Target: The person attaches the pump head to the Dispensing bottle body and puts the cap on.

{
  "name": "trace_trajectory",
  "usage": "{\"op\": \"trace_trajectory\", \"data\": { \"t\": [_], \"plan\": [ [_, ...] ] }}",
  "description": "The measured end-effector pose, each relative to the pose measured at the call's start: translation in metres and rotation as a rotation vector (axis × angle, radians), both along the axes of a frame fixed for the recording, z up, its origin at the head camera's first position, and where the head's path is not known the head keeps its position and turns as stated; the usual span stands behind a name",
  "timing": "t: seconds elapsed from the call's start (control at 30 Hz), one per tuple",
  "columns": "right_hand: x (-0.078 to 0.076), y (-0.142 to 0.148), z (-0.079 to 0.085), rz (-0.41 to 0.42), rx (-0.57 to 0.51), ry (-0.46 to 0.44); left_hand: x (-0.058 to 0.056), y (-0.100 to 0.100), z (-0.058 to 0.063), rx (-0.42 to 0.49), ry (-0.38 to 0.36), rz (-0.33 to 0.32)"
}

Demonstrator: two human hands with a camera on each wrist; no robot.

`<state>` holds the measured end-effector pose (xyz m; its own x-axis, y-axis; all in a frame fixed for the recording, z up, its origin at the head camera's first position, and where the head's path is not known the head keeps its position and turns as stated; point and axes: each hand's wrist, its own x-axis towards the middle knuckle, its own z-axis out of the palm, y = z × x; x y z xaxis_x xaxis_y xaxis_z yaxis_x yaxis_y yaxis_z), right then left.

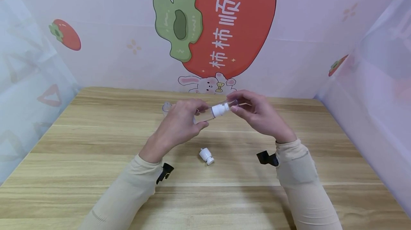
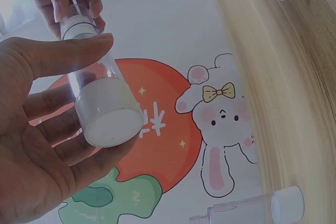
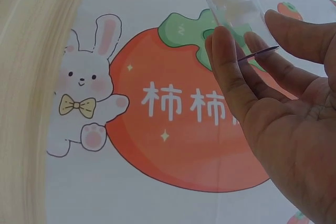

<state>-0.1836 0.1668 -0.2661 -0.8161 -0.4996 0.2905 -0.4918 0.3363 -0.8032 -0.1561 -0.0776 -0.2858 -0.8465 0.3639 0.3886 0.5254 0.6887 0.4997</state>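
My left hand point(image 1: 179, 121) grips a clear bottle point(image 1: 204, 115) with a white base point(image 2: 110, 114), holding it tilted above the table. A white pump top point(image 1: 220, 109) sits on the bottle's neck. With fingertips and thumb, my right hand point(image 1: 261, 115) pinches a clear cap point(image 3: 236, 9) over the pump's end. Whether the cap is fully seated cannot be told. Below the hands, a loose white pump head point(image 1: 206, 156) lies on the table. Behind my left hand is a second clear bottle point(image 2: 241, 211), mostly hidden in the head view.
The wood-grain table point(image 1: 224, 205) reaches back to a printed backdrop point(image 1: 122, 65) with a large persimmon and a rabbit. Pale sheeting hangs along the left and right sides. A black camera mount point(image 1: 268, 158) projects from the right wrist, another black mount point(image 1: 165, 173) from the left.
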Motion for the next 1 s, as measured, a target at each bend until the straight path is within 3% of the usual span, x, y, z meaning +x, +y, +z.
{"op": "trace_trajectory", "data": {
  "t": [1.0],
  "plan": [
    [-0.0005,-0.01,-0.0071,0.012,-0.003,0.014,0.0008,0.0022,0.0006,0.015,0.038,-0.023]
  ]
}}
